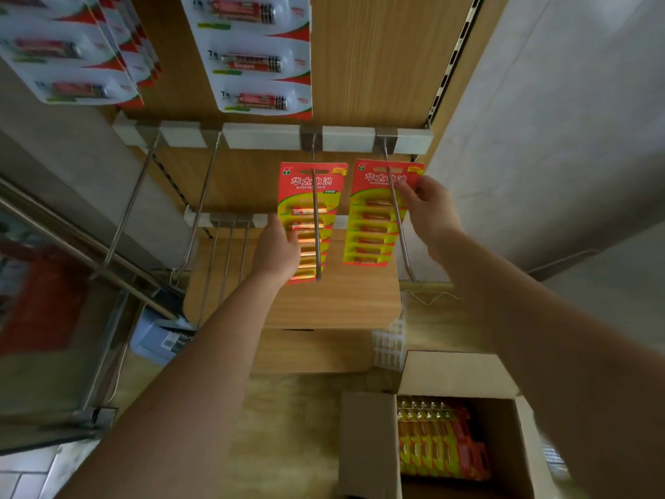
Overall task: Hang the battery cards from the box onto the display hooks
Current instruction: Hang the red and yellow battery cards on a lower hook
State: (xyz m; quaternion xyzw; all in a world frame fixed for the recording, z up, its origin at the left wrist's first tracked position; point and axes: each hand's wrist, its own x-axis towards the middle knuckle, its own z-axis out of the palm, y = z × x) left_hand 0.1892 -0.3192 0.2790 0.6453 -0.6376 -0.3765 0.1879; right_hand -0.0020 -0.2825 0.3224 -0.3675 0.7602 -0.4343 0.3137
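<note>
Two red and yellow battery cards hang side by side on metal display hooks under a white rail (273, 136). My left hand (279, 252) holds the left card (309, 196) at its lower left edge; its hook (316, 232) runs down the card's front. My right hand (428, 207) pinches the upper right corner of the right card (372, 225), which sits on the right hook (399, 225). Below at the right, an open cardboard box (370, 444) on the floor holds several more battery cards (439, 441).
White battery cards (259, 55) hang on the upper row, with more at the upper left (68, 48). Bare hooks (201, 203) jut out to the left, and shorter ones (230, 246) on a lower rail. A wooden shelf (324, 304) lies beneath, a grey wall (557, 120) at the right.
</note>
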